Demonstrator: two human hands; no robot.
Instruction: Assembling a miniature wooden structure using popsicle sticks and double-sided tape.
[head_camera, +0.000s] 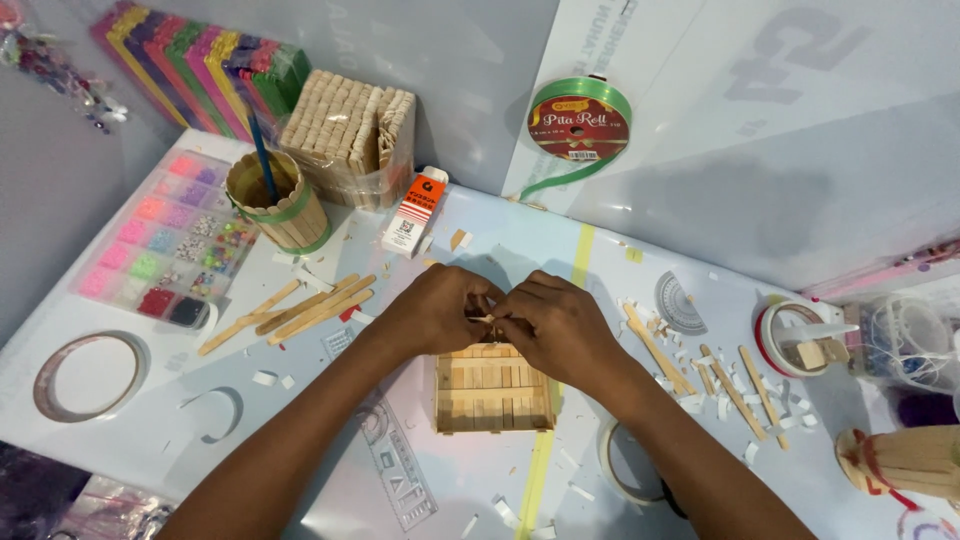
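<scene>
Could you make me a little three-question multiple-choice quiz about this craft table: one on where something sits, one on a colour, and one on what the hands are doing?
1. Where is the wooden stick box?
A. under the two hands
B. on the bead organiser
C. inside the stick cup

2. What colour is the ribbon roll leaning on the wall?
A. blue
B. green
C. yellow

3. How are the left hand and right hand placed?
A. both flat on the table
B. far apart at the table edges
C. together, pinching a small piece over the box

Answers:
1 A, the box lies just below both hands.
2 B, its rim and loose tail are green.
3 C, the fingers meet above the box's far edge.
</scene>
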